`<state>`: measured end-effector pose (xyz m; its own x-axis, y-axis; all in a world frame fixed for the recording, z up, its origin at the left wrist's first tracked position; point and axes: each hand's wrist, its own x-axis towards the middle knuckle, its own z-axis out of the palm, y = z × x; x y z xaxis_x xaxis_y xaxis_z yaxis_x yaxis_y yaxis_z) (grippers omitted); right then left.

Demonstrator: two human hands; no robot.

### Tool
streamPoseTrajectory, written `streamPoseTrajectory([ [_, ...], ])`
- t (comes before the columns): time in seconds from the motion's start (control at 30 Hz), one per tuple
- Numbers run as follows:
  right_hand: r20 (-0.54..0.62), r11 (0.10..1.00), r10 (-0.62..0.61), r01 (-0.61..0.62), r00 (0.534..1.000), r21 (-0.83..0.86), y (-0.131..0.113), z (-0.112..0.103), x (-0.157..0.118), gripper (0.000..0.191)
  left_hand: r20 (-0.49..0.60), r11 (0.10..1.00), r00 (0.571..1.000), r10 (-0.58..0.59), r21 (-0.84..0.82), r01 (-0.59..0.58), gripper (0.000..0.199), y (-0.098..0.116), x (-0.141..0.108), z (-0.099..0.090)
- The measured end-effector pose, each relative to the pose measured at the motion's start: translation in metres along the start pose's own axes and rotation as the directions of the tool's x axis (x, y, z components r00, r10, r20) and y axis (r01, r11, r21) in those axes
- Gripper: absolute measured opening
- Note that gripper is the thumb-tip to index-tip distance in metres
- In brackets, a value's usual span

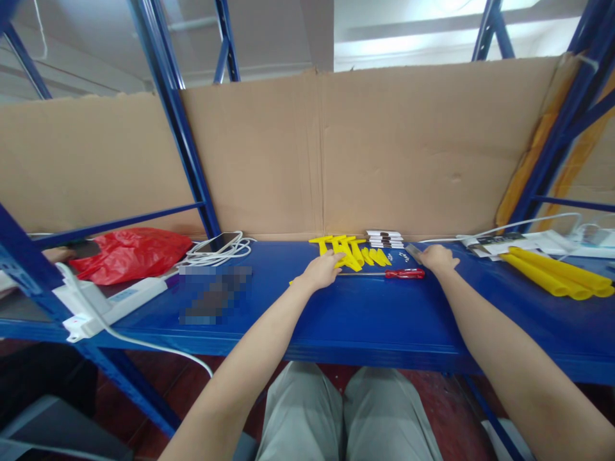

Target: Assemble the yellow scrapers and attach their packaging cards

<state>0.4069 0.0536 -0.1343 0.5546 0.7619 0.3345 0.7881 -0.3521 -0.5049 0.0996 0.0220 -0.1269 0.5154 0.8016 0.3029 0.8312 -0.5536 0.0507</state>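
Observation:
My left hand reaches over the left part of the yellow plastic pieces, its fingers closed at one of them; whether it grips the piece is hard to tell. My right hand has its fingers closed on a small clear item, right of some tiny silvery parts. Between the hands lies a screwdriver with a red handle, its shaft pointing left. Small yellow wedge-shaped pieces lie in a row above it, and a stack of white and dark strips sits behind them.
On the blue shelf, yellow tubes lie at the right. To the left are a red plastic bag, a white power strip and coiled white cable. Cardboard stands behind. Another person's hand shows at the far left.

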Motion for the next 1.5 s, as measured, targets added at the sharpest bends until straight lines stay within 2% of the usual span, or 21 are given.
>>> streamPoseTrajectory([
  [0.1, 0.032, 0.990, 0.065, -0.068, 0.997, 0.124, -0.010, -0.007, -0.005, 0.015, 0.012, 1.000, 1.000, 0.006, -0.009, -0.006, 0.045, 0.001, -0.001, 0.000],
  [0.17, 0.048, 0.944, 0.044, -0.057, 0.998, 0.324, -0.022, -0.010, -0.011, 0.011, 0.017, 1.000, 1.000, 0.012, -0.010, -0.012, 0.045, 0.002, -0.001, 0.000],
  [0.27, 0.106, 0.756, -0.087, -0.003, 0.991, 0.654, -0.044, -0.011, -0.027, 0.012, 0.006, 0.999, 0.999, 0.035, -0.015, -0.035, 0.045, 0.003, -0.001, 0.000],
  [0.33, 0.209, 0.689, -0.219, -0.001, 0.953, 0.725, -0.058, -0.009, -0.040, 0.014, 0.002, 0.999, 0.999, 0.046, -0.019, -0.046, 0.044, 0.004, -0.001, 0.000],
  [0.4, 0.311, 0.665, -0.326, -0.018, 0.893, 0.747, -0.069, -0.008, -0.052, 0.017, 0.001, 0.999, 0.999, 0.049, -0.020, -0.049, 0.044, 0.003, 0.000, 0.001],
  [0.5, 0.377, 0.655, -0.419, -0.013, 0.826, 0.755, -0.076, -0.007, -0.065, 0.021, -0.003, 0.999, 0.999, 0.047, -0.021, -0.047, 0.045, 0.003, 0.000, 0.000],
  [0.7, 0.487, 0.692, -0.547, 0.039, 0.681, 0.721, -0.077, -0.011, -0.077, 0.024, -0.043, 0.998, 0.998, 0.052, -0.040, -0.054, 0.045, 0.004, 0.000, -0.002],
  [0.8, 0.520, 0.724, -0.569, 0.088, 0.637, 0.684, -0.077, -0.013, -0.082, 0.023, -0.061, 0.997, 0.996, 0.060, -0.053, -0.063, 0.048, 0.005, 0.000, -0.003],
  [0.9, 0.506, 0.728, -0.587, 0.138, 0.632, 0.672, -0.077, -0.012, -0.083, 0.022, -0.071, 0.995, 0.995, 0.067, -0.063, -0.072, 0.052, 0.004, 0.000, -0.001],
  [1.07, 0.456, 0.732, -0.586, 0.196, 0.670, 0.652, -0.079, -0.008, -0.083, 0.019, -0.086, 0.993, 0.995, 0.060, -0.092, -0.068, 0.059, 0.002, 0.002, 0.001],
  [1.2, 0.466, 0.724, -0.599, 0.193, 0.651, 0.662, -0.079, -0.009, -0.084, 0.021, -0.093, 0.990, 0.991, 0.100, -0.086, -0.108, 0.059, 0.002, 0.001, -0.001],
  [1.4, 0.497, 0.733, -0.586, 0.158, 0.640, 0.661, -0.079, -0.014, -0.086, 0.022, -0.045, 0.993, 0.992, 0.114, -0.006, -0.114, 0.046, 0.005, -0.002, -0.006],
  [1.5, 0.518, 0.716, -0.598, 0.117, 0.611, 0.689, -0.079, -0.015, -0.088, 0.020, -0.049, 0.992, 0.991, 0.123, -0.009, -0.124, 0.046, 0.006, -0.003, -0.006],
])
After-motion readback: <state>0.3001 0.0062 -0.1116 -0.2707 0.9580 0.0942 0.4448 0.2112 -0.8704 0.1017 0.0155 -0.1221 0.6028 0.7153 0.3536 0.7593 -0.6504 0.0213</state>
